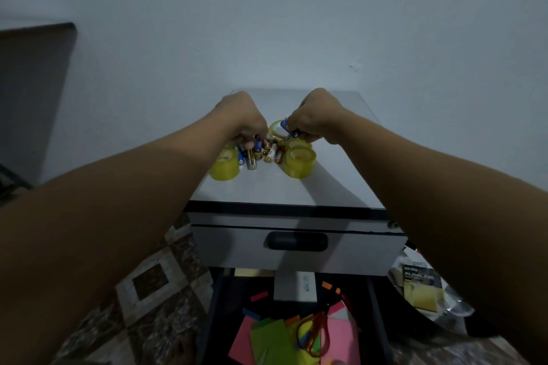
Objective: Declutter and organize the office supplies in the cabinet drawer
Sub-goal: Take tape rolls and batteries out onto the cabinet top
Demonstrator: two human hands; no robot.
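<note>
Both hands gripping batteries atop cabinet.

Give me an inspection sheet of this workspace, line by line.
Surface: grey cabinet top, upper drawer shut.
Job's things: batteries piled between yellow tape rolls; lower drawer open, holding sticky notes and red scissors.
Clutter: battery packaging on the floor at right.
Grippers: left hand pinching batteries in the pile; right hand holding blue batteries.
Cables: nothing seen.
Surroundings: plain wall, patterned floor tiles.
</note>
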